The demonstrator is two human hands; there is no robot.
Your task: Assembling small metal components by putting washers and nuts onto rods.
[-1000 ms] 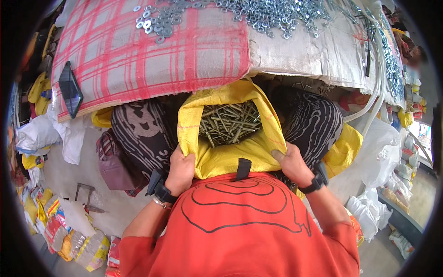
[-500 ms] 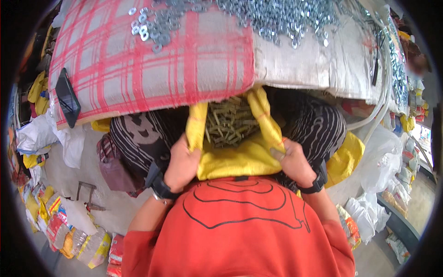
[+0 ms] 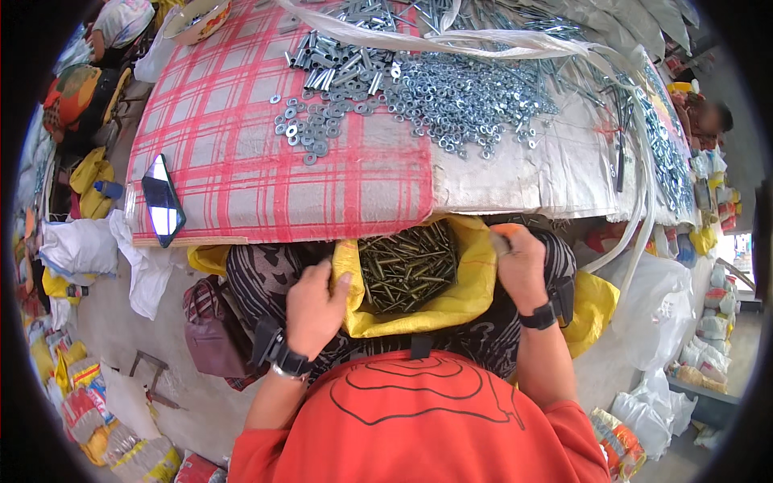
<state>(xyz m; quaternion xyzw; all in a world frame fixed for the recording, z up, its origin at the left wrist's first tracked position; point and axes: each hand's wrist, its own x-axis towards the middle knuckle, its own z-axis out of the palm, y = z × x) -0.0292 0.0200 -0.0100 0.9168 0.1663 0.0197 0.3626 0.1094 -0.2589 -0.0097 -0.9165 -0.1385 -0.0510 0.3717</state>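
Note:
Between my knees sits a yellow woven sack (image 3: 419, 324), its mouth spread wide and its rim folded outward. Inside lies a heap of thin, brass-coloured metal rods (image 3: 409, 270), perhaps bolts; their ends are too small to make out. My left hand (image 3: 316, 310) is closed on the sack's left rim, thumb toward the mouth. At the right rim, higher up near the table edge, my right hand (image 3: 522, 270) has its fingers curled against the sack. Something orange shows at its fingertips. The lower sack is hidden.
The table (image 3: 282, 201), covered in checked cloth, overhangs my knees. On it are loose washers (image 3: 467, 101), metal sleeves (image 3: 342, 68), white straps (image 3: 483, 47) and a phone (image 3: 163, 201). A purple bag (image 3: 216, 338) stands left of my leg; plastic bags (image 3: 656, 402) lie right.
The sack's mouth has gone from narrow to wide, showing more of the rods. My right hand has moved up along the right rim. The view has shifted, showing more of the table.

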